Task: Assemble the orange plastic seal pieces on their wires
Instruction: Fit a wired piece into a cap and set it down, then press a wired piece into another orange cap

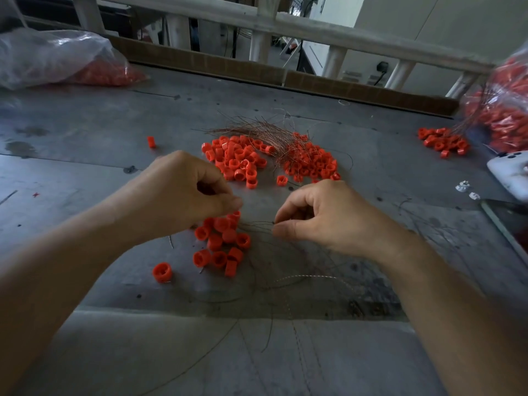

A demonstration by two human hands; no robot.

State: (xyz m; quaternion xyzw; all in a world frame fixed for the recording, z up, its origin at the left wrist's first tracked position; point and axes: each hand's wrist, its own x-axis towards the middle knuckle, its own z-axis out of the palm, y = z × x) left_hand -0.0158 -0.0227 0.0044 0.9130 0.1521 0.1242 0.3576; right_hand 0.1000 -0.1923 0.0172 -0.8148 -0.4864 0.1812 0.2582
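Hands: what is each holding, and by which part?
Right hand pinches thin wires near their ends, between thumb and forefinger. Left hand is curled over the orange seal pieces; whether it grips one cannot be told.

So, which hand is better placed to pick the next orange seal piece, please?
Probably left: the left hand sits at the near cluster of orange plastic seal pieces; the right hand pinches thin metal wires.

Factory assembly bench (85,132): bulk bagged seals (503,115), loose wires (257,130).
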